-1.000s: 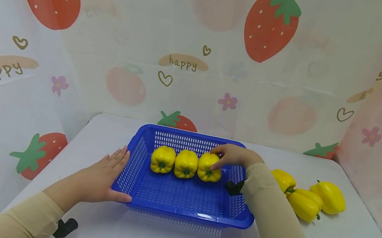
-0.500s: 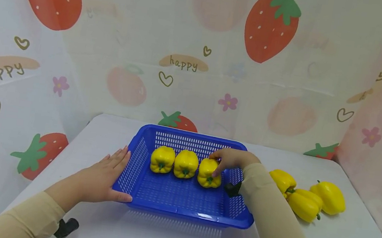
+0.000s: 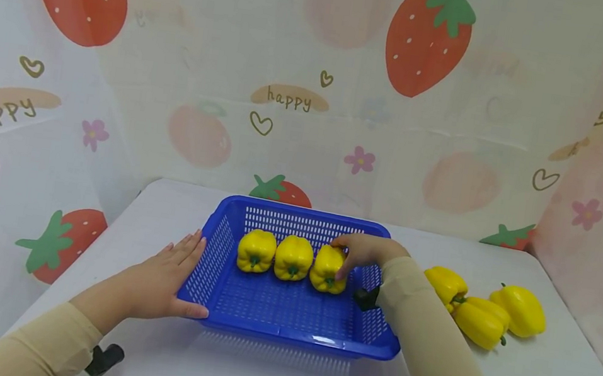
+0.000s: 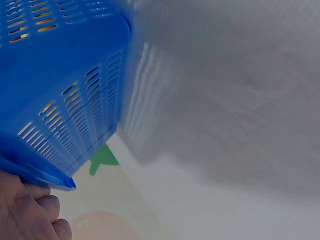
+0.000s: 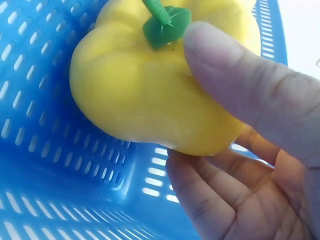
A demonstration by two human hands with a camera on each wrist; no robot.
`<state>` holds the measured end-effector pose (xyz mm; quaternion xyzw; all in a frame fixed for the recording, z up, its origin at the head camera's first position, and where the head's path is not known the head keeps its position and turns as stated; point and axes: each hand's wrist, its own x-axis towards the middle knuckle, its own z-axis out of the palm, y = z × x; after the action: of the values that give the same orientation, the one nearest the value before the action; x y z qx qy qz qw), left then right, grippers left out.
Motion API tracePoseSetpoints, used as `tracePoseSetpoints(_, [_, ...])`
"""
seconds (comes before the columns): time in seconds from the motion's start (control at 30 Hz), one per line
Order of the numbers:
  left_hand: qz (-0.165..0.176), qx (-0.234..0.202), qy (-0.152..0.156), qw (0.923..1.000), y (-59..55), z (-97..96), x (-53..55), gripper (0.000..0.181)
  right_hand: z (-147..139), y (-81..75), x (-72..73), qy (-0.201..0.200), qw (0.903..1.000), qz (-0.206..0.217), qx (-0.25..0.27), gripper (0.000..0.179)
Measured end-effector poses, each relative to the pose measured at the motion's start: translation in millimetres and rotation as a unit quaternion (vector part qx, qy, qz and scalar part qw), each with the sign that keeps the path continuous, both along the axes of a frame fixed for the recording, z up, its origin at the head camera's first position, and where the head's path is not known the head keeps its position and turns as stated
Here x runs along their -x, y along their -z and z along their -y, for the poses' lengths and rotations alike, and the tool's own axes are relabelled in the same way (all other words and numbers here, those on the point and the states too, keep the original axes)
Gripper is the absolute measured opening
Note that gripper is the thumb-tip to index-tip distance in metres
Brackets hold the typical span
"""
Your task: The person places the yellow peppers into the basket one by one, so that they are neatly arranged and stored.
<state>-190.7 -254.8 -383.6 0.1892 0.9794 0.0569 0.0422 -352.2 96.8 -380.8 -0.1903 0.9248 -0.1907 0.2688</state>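
Note:
A blue plastic basket (image 3: 285, 313) with slotted walls stands on the white table. Inside it, yellow bell peppers form a row along the back: a left one (image 3: 256, 251), a middle one (image 3: 294, 258) and a right one (image 3: 327, 270). My right hand (image 3: 366, 253) holds the right pepper, thumb near its green stem and fingers around the far side, as the right wrist view also shows on the same pepper (image 5: 145, 85). My left hand (image 3: 159, 280) rests with straight fingers against the basket's left side, its thumb on the front left corner of the rim.
To the right of the basket, more yellow bell peppers lie on the table: one (image 3: 446, 284) partly behind the right sleeve, one in front (image 3: 481, 321) and one farther right (image 3: 518, 310). A strawberry-print curtain (image 3: 321, 38) encloses the table's back and sides.
My right hand has drawn the right pepper slightly toward the front of the basket, then eased it a little left. The left hand and the basket stay in place.

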Motion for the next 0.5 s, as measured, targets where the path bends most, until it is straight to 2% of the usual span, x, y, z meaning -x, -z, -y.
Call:
tracePoseSetpoints(0.27, [-0.003, 0.001, -0.001, 1.0000, 0.7, -0.1, 0.2, 0.119, 0.2, 2.5, 2.8, -0.002, 0.9998, -0.012, 0.014, 0.064])
tracePoseSetpoints(0.5, [-0.004, 0.001, -0.001, 1.0000, 1.4, 0.1, 0.6, 0.118, 1.0, 2.8, 2.4, 0.001, 0.9998, -0.007, 0.016, 0.063])
